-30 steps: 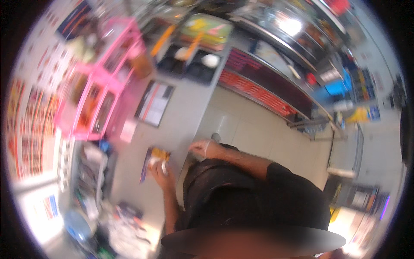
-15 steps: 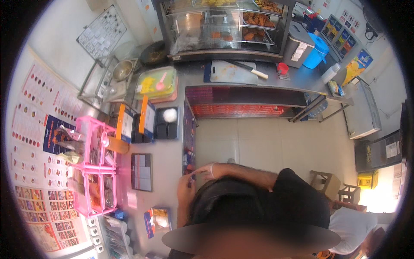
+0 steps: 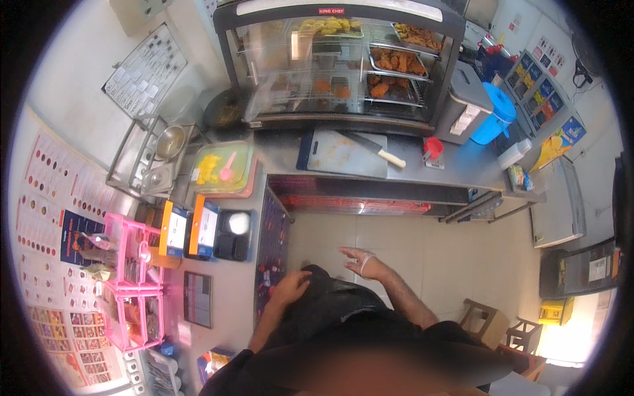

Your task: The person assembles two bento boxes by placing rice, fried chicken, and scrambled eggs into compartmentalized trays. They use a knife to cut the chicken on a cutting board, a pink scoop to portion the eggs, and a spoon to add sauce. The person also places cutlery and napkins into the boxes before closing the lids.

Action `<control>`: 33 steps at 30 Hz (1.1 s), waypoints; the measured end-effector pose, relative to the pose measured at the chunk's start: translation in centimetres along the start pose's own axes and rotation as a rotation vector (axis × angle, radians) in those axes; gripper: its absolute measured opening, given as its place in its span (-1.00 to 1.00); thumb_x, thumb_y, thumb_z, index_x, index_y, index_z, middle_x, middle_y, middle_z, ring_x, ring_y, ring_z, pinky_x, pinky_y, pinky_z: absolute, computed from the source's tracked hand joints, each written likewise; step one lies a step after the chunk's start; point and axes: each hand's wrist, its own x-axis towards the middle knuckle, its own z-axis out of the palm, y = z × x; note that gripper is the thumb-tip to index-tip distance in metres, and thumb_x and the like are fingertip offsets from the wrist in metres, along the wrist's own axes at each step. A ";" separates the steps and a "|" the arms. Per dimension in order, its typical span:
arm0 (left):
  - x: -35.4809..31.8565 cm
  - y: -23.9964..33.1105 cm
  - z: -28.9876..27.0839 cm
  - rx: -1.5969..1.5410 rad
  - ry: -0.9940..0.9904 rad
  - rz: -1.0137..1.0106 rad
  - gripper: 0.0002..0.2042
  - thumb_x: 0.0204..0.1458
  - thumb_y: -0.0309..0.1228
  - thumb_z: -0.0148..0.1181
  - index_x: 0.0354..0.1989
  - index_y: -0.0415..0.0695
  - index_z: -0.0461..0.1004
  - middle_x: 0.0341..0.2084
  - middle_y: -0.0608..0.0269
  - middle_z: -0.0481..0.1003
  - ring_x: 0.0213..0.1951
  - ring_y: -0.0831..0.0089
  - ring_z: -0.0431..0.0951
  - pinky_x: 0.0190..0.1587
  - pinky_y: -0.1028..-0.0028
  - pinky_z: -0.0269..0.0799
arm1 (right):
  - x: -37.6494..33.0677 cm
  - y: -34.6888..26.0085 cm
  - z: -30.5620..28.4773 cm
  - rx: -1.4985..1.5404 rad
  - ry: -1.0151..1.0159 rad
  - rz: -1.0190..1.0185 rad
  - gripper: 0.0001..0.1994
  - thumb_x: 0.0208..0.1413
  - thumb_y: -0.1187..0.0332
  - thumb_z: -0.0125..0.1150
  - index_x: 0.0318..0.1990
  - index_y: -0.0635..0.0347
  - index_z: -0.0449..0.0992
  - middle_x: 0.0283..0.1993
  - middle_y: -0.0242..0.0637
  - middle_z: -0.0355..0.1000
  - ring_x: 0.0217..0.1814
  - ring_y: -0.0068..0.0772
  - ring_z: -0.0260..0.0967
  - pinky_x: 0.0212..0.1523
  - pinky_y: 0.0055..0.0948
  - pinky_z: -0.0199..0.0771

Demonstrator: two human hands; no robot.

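Note:
My left hand (image 3: 291,288) is beside the black apron (image 3: 330,290) at my front, close to the counter's inner edge. Its fingers are loosely bent and apart, and I see nothing in them. Over the floor to its right, my right hand (image 3: 360,263) wears a thin clear glove, fingers spread and holding nothing. Nearest on the left counter is a tablet (image 3: 197,299). Beyond it lies a black compartment tray (image 3: 226,245) with a round white item in one section.
A white cutting board (image 3: 330,155) with a knife (image 3: 380,153) lies on the far counter, below a glass food warmer (image 3: 343,72). Left are pink baskets (image 3: 139,290) and a lidded container (image 3: 241,173) of yellow food. A wooden stool (image 3: 479,317) stands right.
My hands, close together at the counter edge before, have parted; the right one has moved right with its fingers spread. The view has tilted up, bringing more of the food warmer into sight.

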 end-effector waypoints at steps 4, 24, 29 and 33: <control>5.4 0.1 -1.7 0.002 -0.054 0.008 -0.62 0.35 -0.28 0.27 0.29 -0.10 0.59 0.11 -0.07 0.62 0.09 0.01 0.68 0.20 0.16 0.58 | 3.2 2.2 -1.6 0.003 -0.002 0.040 -0.52 0.50 0.24 0.26 0.48 0.11 0.46 0.37 -0.06 0.58 0.35 -0.14 0.58 0.37 -0.21 0.56; 31.6 1.3 -14.5 -0.022 0.030 0.083 -0.65 0.36 -0.32 0.26 0.27 -0.10 0.62 0.12 -0.08 0.64 0.15 -0.02 0.67 0.30 0.15 0.53 | 27.6 -2.5 -24.7 -0.078 0.475 -0.012 -0.69 0.54 0.27 0.22 0.26 0.19 0.65 -0.07 -0.23 0.70 0.00 -0.46 0.60 0.11 -0.35 0.60; 30.3 0.8 -14.0 -0.091 0.172 -0.031 -0.66 0.35 -0.35 0.26 0.25 -0.13 0.63 0.10 -0.04 0.65 0.09 0.03 0.69 0.26 0.16 0.54 | 32.2 -2.9 -33.7 0.009 0.688 -0.108 -0.75 0.51 0.34 0.24 0.19 0.19 0.68 -0.14 -0.35 0.67 -0.07 -0.54 0.57 0.04 -0.41 0.60; 28.6 -0.3 -11.9 -0.140 0.300 -0.108 -0.67 0.37 -0.34 0.25 0.24 -0.13 0.64 0.10 -0.03 0.66 0.07 0.05 0.70 0.20 0.19 0.57 | 37.1 -7.3 -43.7 -0.614 0.974 -0.462 -0.76 0.38 0.39 0.35 0.14 0.14 0.71 -0.09 -0.16 0.71 -0.10 -0.23 0.67 -0.01 -0.27 0.65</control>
